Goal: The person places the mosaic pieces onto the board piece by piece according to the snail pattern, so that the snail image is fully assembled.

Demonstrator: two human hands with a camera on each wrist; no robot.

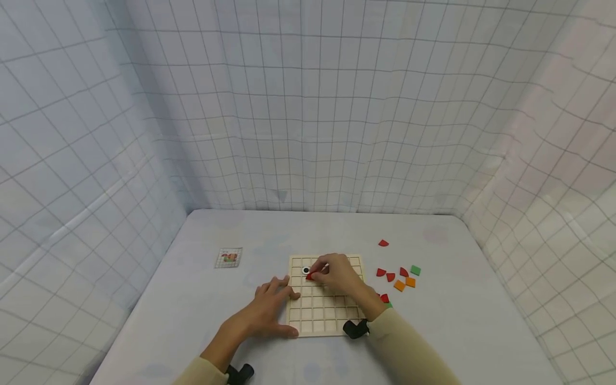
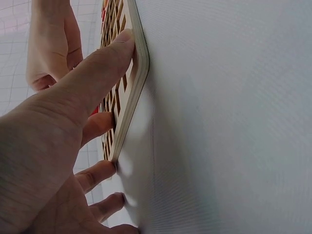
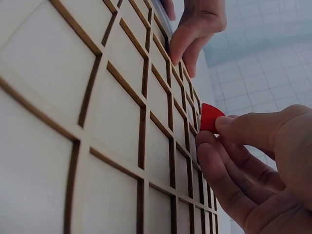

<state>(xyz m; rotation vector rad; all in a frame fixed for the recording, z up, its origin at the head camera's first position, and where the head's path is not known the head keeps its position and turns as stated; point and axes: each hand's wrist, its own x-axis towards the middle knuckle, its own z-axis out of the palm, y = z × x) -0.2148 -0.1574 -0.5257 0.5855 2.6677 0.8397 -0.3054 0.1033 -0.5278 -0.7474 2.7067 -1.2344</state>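
A pale wooden board (image 1: 306, 315) with a grid of square recesses lies on the table. My right hand (image 1: 337, 274) is over its upper part and pinches a red quarter-circle piece (image 3: 210, 117) between thumb and fingers. Just beyond that piece, a white tile with a black dot (image 1: 306, 270) sits in a cell. My left hand (image 1: 269, 309) rests at the board's left side. In the left wrist view its thumb (image 2: 124, 39) lies on the frame and the other fingers spread along the edge, some touching the tabletop.
Right of the board lie several loose red quarter-circles (image 1: 390, 277), orange squares (image 1: 399, 285) and a green square (image 1: 416, 270). One red quarter-circle (image 1: 383, 243) lies farther back. A small picture card (image 1: 228, 258) is at the left. Gridded white curtains (image 1: 308, 107) surround the table.
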